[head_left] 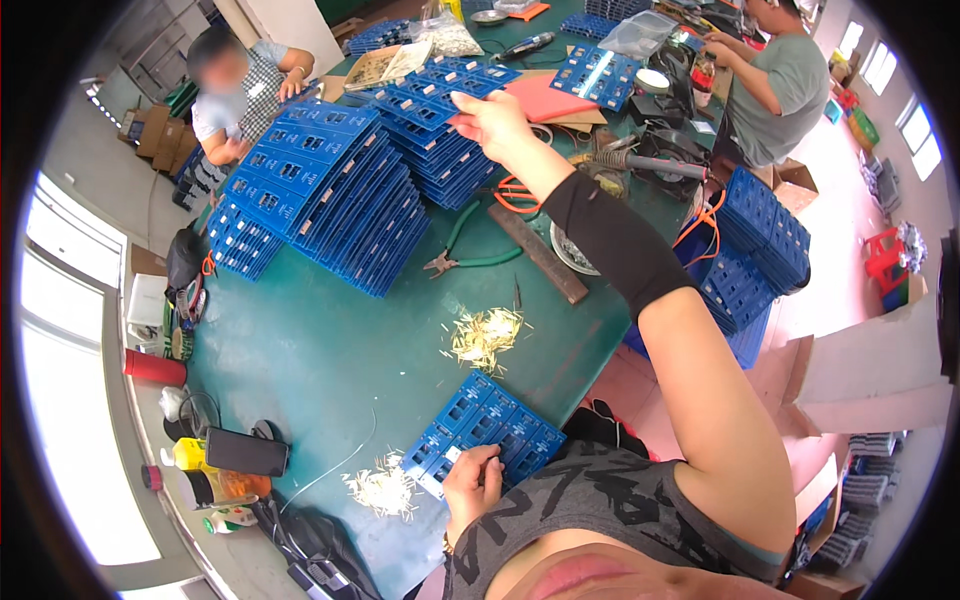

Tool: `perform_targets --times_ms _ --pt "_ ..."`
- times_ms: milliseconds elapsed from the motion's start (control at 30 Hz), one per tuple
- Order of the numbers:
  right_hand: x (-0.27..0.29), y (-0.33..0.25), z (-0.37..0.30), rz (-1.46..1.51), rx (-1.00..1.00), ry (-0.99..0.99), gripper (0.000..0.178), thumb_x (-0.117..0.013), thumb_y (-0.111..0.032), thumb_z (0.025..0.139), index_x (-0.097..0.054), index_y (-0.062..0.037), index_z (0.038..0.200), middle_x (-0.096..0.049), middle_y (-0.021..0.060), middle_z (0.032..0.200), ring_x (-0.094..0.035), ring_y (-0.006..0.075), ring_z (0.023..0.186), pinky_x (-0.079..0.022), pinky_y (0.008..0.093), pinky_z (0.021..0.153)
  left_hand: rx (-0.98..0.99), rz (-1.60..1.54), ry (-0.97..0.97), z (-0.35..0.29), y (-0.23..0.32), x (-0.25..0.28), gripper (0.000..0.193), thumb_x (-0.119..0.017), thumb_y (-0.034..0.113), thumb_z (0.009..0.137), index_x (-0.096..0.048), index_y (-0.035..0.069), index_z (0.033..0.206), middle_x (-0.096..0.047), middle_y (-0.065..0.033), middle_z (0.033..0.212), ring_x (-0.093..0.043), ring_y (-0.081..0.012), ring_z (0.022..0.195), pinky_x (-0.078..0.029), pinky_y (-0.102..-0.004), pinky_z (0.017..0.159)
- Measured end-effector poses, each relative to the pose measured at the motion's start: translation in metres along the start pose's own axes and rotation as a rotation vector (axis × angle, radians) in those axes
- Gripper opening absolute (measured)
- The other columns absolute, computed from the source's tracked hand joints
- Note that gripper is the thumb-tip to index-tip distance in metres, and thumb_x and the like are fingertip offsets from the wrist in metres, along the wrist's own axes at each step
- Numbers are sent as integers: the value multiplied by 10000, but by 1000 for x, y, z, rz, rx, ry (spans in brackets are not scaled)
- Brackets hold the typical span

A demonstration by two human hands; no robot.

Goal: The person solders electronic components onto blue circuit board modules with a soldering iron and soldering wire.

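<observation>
Currently the right grip (488, 124) is at the far stack (440, 162), the left grip (472, 485) curls over a board (485, 422) on the surface (325, 350); I cannot tell whether either pinches anything.

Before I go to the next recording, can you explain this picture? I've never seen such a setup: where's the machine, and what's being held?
There's no machine: these are a person's bare hands. The single picture comes from a wide fisheye camera on their head, looking down, so straight edges bend. The left hand is at a blue circuit board sheet; any small part there is too small to identify. The right hand reaches to a stack of blue boards; its grip isn't clear. Also on the green table are pale pieces, yellowish pieces and green-handled pliers.
</observation>
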State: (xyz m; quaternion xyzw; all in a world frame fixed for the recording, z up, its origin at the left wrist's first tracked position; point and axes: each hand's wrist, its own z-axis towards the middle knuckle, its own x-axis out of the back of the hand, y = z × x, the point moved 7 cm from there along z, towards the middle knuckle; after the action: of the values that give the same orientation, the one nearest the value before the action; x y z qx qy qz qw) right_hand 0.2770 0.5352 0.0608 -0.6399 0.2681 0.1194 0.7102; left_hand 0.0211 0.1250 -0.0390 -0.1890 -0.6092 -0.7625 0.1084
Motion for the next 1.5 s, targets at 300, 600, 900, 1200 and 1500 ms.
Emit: perform_targets --times_ms 300,600,900,1200,1500 --pt "-12 0 -3 -78 -2 15 206 -744 -99 865 -568 -12 928 -684 118 883 -695 207 714 -543 291 559 -5 -55 33 -4 -1 -2 144 -640 -64 867 -666 -15 1000 -683 -135 939 -680 -149 672 -534 -238 575" --pt "-28 2 3 -32 -29 5 219 -743 -93 862 -561 -1 942 -687 117 874 -700 202 701 -566 296 581 -47 -14 17 0 5 1 148 -630 -78 866 -664 -17 995 -683 -138 937 -678 -154 671 -537 -237 573" --pt "-30 15 10 -75 -119 -168 250 -618 -168 949 -614 68 1028 -709 174 864 -716 249 663 -547 300 477 15 -38 58 -5 -10 0 135 -601 -55 881 -671 -1 983 -681 -123 908 -664 -154 639 -542 -261 598" --pt "-18 -44 -30 -251 290 -118 402 -599 -270 970 -632 2 676 -632 82 590 -578 129 456 -448 257 441 31 -40 53 -6 -14 -4 162 -601 -53 857 -672 15 986 -681 -107 882 -654 -154 628 -542 -261 592" --pt "-83 -143 -280 559 456 -1046 265 -653 -197 938 -662 44 1048 -671 68 741 -542 66 500 -402 218 426 37 14 -91 -10 -36 -3 178 -564 105 972 -580 9 1122 -623 -135 998 -632 -129 681 -534 -270 657"
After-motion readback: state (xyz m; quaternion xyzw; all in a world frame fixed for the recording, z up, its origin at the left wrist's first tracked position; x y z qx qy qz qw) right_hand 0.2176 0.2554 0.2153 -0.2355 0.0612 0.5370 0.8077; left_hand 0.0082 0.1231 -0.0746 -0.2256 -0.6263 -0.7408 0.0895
